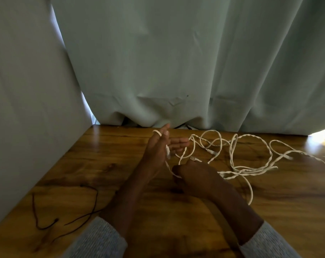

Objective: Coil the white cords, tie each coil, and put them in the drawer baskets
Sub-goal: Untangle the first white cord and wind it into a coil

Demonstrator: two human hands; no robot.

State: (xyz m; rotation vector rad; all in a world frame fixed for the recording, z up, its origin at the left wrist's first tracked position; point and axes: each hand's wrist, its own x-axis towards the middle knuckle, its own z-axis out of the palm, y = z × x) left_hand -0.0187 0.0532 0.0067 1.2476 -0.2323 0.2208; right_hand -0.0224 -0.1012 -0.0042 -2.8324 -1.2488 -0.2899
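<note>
2 grey sleeves [100, 237] reach over the wooden table [120, 175]. The left hand [158, 151] stands upright, fingers straight, white cord [232, 157] looped over 1 fingertip. The right hand [193, 175] pinches that cord, which sprawls loosely to its right. A black string [65, 211] lies left, well apart.

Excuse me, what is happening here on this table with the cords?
A person is starting to coil a white cord on a wooden table. The left hand is held up with straight fingers, and the cord loops over one fingertip. The right hand pinches the cord lower down. Most of the cord lies loose to the right. A thin black string lies at the left. No drawer baskets are in view.
</note>
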